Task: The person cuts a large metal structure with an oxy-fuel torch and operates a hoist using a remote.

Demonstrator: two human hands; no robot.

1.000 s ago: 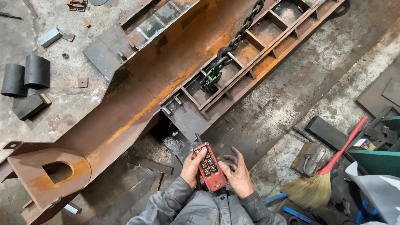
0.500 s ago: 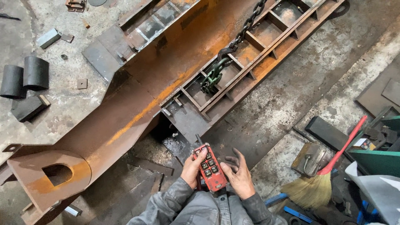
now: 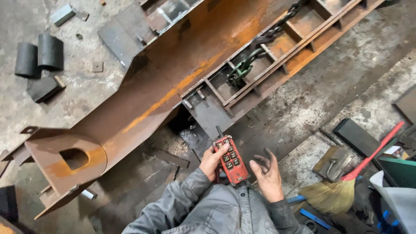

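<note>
The left hand [image 3: 212,162] grips the red button remote [image 3: 229,161], long axis pointing far toward the rusty steel beam [image 3: 173,73], while the right hand [image 3: 268,175] hovers spread and empty just right of it.

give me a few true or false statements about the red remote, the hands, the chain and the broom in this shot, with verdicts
1. The left hand grips the red remote. True.
2. The right hand is closed around the remote. False: it is open beside it, fingers spread.
3. A chain runs down to a hook on the rusty steel beam. True.
4. The broom has a blue handle. False: the handle is red.
5. Two dark curved pieces lie on the beam. False: they lie on the floor beside it.
</note>
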